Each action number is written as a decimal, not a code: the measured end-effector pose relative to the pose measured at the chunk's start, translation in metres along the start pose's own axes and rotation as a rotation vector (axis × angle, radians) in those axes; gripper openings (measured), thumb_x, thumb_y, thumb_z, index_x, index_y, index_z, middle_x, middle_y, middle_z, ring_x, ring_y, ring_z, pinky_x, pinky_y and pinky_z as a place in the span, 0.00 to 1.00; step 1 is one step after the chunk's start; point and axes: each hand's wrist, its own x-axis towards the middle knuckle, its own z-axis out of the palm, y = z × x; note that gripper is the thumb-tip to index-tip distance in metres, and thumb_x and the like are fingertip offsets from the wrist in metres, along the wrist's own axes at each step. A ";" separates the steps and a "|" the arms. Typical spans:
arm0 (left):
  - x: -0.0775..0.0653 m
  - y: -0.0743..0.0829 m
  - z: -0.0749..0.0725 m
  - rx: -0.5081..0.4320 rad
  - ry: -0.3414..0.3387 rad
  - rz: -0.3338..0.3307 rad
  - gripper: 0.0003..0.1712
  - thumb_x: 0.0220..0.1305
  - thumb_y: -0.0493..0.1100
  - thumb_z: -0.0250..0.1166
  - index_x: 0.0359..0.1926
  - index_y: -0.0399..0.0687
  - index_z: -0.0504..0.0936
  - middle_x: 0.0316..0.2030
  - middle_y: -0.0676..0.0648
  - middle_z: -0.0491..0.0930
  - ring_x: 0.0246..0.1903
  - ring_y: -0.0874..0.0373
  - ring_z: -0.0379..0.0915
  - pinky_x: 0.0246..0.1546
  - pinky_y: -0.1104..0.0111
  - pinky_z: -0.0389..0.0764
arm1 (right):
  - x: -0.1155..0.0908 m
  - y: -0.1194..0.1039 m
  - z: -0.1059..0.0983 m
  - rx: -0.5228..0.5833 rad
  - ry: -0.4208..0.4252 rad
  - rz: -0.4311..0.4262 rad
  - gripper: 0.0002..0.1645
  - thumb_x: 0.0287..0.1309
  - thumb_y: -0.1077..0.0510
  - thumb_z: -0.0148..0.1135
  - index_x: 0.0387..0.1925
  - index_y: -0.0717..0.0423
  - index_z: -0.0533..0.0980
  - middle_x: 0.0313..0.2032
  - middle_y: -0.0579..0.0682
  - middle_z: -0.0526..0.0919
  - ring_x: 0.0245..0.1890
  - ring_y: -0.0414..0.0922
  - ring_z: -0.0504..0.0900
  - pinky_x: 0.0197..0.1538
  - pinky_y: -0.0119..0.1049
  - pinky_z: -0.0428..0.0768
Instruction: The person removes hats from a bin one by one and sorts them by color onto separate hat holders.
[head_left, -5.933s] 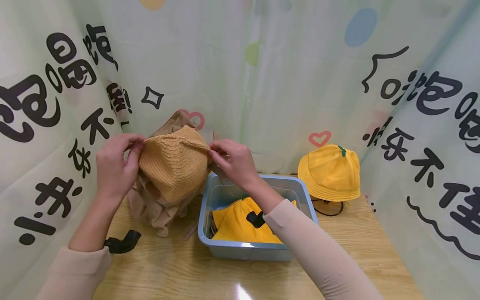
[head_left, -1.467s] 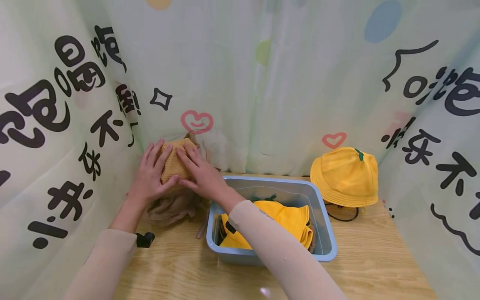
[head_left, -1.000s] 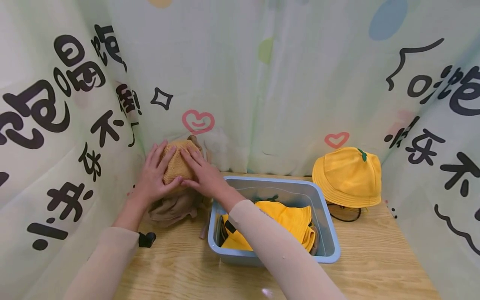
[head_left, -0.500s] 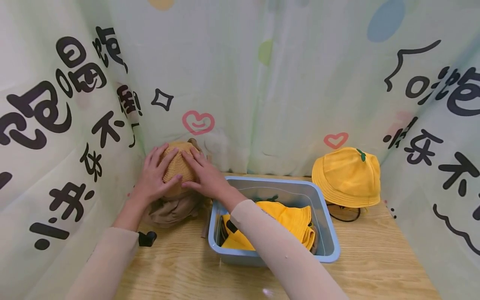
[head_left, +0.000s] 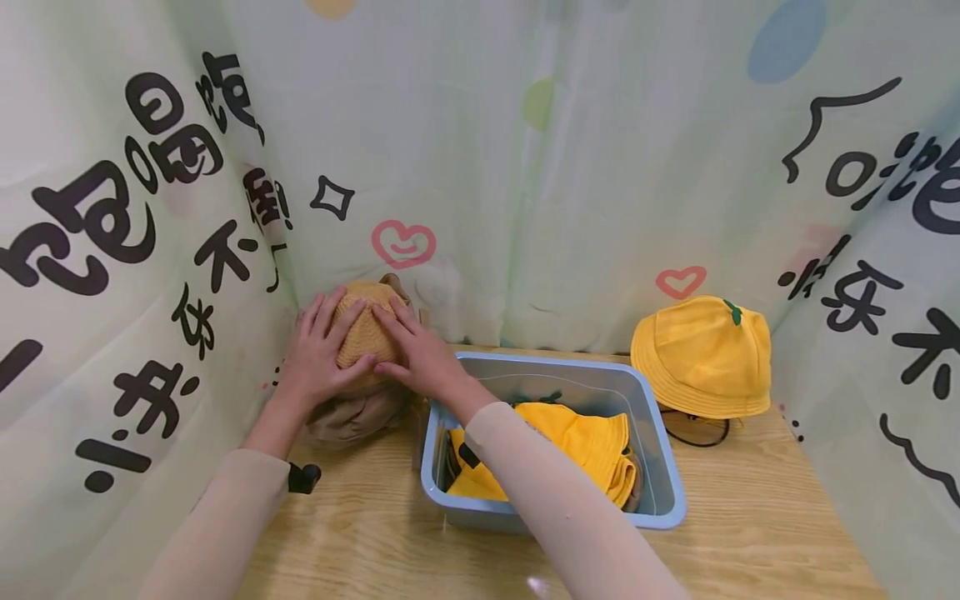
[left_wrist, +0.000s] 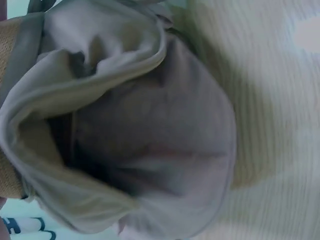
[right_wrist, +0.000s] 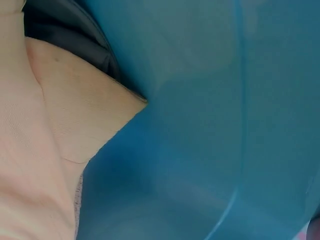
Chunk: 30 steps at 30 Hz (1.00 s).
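A tan knitted hat (head_left: 367, 337) sits at the back left of the table, over folds of soft taupe cloth (head_left: 356, 417). My left hand (head_left: 315, 350) rests on its left side with the fingers spread. From the right, my right hand (head_left: 423, 354) lies on the same hat, fingers extended over the top and thumb near the left thumb. Close up in the left wrist view, the taupe cloth (left_wrist: 170, 130) shows a wide, curved floppy edge and a dark fold. The right wrist view holds only the sleeve, pale fabric and the blue bin; that hand's fingers are outside it.
A blue plastic bin (head_left: 551, 360) stands right of the knitted hat, with folded yellow hats (head_left: 577, 437) inside, partly under my right forearm. Behind its right side is a yellow bucket hat (head_left: 705, 354) with a green sprout, a black cord (head_left: 701, 443) below. Printed curtains (head_left: 480, 167) enclose the table.
Earlier, both hands pinched the raised knitted hat by its edges. Now it sits lower with both hands laid over it. Over the last second the hands barely move; the view shifts slightly.
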 end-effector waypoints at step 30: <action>0.002 -0.010 0.001 -0.138 -0.038 -0.026 0.45 0.58 0.64 0.65 0.74 0.61 0.63 0.75 0.42 0.55 0.74 0.33 0.46 0.67 0.34 0.53 | 0.006 0.001 0.005 -0.020 -0.017 0.040 0.56 0.61 0.38 0.63 0.80 0.38 0.42 0.80 0.47 0.43 0.67 0.54 0.71 0.66 0.47 0.73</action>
